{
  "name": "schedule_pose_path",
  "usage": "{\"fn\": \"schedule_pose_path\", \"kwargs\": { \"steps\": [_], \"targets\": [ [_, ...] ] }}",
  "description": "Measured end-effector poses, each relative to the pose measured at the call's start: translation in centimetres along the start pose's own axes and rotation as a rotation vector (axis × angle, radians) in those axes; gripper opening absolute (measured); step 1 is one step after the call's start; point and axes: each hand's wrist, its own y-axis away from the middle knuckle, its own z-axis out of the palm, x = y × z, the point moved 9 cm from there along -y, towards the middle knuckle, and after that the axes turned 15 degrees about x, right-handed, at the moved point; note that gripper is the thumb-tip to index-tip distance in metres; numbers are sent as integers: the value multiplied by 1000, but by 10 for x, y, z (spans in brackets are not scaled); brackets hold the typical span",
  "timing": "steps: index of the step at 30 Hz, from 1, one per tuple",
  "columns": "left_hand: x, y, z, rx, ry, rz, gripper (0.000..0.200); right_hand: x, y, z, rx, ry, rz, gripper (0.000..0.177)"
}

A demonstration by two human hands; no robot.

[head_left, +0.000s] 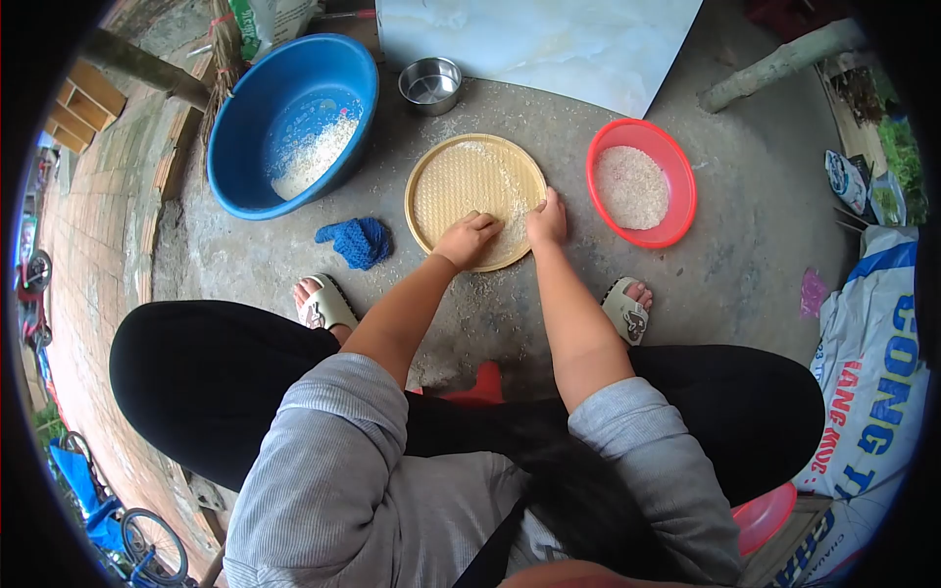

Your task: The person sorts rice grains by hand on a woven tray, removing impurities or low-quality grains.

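A round, yellow woven tray point(446, 191) lies before me, with whitish grains scattered mostly along its top and right side. My right hand point(547, 220) grips the tray's right rim, thumb on the inner side. Over the lower part of the tray, my left hand point(470, 238) has its fingers curled together at the grains; whatever is between the fingertips is too small to make out. To the right stands a red plastic basin point(690, 188) holding white rice point(632, 186). A large blue basin point(227, 157), tilted at the upper left, has pale grains point(319, 157) in it.
A metal bowl point(430, 86) sits above the tray, beside a pale board point(529, 49). A crumpled blue cloth point(355, 242) lies left of the tray. Loose grains dot the concrete floor point(774, 196). A large printed sack point(872, 363) and a wooden pole point(784, 64) are at the right.
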Motion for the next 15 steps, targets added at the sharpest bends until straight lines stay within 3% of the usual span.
{"fn": "schedule_pose_path", "kwargs": {
  "steps": [3,4,6,7,8,9,10,11,12,14,15],
  "targets": [
    [-17,-3,0,27,-1,-70,22,-7,0,3,-153,-13,79,37],
    [-18,-8,-3,31,-8,-70,22,-10,-1,-4,-139,146,91,35],
    [-41,-17,-7,86,141,-391,14,-14,0,-13,-123,299,98,34],
    [-39,-23,-16,89,138,-392,14,-24,-3,-22,-1,218,21,32],
    [-46,-26,-26,125,219,-517,14,-32,-5,-31,120,138,-55,31],
    [-54,-28,-34,161,301,-641,14,-34,-4,-32,119,135,-56,31],
    [-61,-30,-35,147,422,-748,17,-41,-2,-24,6,-71,-50,29],
    [-63,-36,-36,130,579,-791,16,-51,1,-16,-107,-278,-45,29],
    [-63,-44,-41,132,645,-784,16,-53,-2,-11,-107,-283,-48,29],
    [-62,-58,-56,142,706,-778,15,-40,25,48,-591,-868,608,36],
    [-56,-67,-66,129,651,-724,15,-44,28,48,-599,-870,607,36]
  ]
}}
